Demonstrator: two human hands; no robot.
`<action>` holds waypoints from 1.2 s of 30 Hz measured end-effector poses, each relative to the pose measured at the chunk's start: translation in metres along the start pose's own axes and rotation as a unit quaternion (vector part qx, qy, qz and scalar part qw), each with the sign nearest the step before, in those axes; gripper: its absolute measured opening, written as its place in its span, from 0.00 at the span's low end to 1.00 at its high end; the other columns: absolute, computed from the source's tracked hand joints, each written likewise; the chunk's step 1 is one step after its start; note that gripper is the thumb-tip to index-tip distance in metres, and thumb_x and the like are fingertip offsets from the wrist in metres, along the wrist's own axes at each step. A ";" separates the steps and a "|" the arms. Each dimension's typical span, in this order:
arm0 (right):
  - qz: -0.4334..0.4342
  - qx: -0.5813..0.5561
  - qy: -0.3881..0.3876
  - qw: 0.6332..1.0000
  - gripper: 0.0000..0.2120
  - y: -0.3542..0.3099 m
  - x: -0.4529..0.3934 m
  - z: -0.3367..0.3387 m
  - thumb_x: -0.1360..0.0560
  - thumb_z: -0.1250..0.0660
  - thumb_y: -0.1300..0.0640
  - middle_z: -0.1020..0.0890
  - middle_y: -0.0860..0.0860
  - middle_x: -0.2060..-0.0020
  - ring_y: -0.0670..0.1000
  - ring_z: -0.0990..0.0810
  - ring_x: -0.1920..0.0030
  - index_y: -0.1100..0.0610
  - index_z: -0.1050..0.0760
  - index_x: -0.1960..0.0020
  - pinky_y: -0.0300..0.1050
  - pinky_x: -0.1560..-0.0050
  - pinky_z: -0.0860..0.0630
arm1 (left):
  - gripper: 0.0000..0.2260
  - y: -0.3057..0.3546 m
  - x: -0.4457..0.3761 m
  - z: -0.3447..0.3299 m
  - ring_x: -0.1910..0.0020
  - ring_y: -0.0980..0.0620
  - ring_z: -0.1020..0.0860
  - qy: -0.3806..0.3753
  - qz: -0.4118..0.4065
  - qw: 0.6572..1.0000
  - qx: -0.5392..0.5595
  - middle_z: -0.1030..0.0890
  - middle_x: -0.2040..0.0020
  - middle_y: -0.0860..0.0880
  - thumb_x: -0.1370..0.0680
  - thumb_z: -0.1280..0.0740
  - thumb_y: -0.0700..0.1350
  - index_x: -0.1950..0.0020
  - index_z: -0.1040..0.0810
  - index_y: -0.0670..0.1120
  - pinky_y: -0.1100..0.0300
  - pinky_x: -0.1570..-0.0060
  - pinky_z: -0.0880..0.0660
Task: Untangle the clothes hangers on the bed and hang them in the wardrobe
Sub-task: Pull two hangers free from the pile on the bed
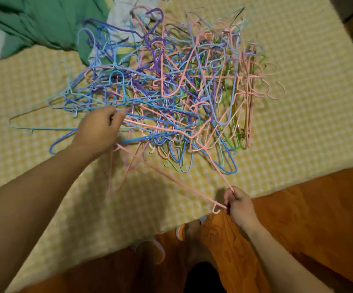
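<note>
A big tangled pile of thin plastic hangers (171, 92), pink, blue, purple and green, lies in the middle of the bed (298, 60). My right hand (238, 205) pinches the corner of a pink hanger (171, 176) near the bed's front edge; the rest of that hanger runs back into the pile. My left hand (99, 130) is at the pile's near left side, its fingers curled around some blue and pink hanger wires there. The wardrobe is not in view.
The bed has a yellow checked cover. A green blanket (34, 22) and a white cloth (127, 24) lie bunched at the far left, touching the pile. Orange fabric (319, 208) hangs along the bed's front edge. My feet (190, 229) stand below it.
</note>
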State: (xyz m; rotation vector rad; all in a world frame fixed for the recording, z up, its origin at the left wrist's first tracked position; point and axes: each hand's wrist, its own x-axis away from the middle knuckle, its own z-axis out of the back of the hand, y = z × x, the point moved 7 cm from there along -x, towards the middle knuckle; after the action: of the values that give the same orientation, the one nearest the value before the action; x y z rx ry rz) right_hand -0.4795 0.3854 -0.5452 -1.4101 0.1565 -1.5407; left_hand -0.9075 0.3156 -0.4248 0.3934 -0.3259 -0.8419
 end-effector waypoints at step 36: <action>-0.057 0.111 0.101 0.987 0.26 -0.132 -0.064 -0.071 0.22 0.39 0.40 0.18 0.60 0.47 0.60 0.18 0.50 0.64 0.24 0.42 0.48 0.50 0.22 | 0.17 -0.072 0.205 0.121 0.73 0.41 0.28 0.029 0.101 0.992 -0.068 0.29 0.76 0.48 0.22 0.39 0.54 0.67 0.33 0.46 0.53 0.71 0.35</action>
State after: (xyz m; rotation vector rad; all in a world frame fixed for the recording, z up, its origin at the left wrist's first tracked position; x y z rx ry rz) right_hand -0.6227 0.4607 -0.5228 -1.1036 0.0260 -1.7384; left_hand -0.8785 0.0889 -0.3263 0.2531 -0.2486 -0.6480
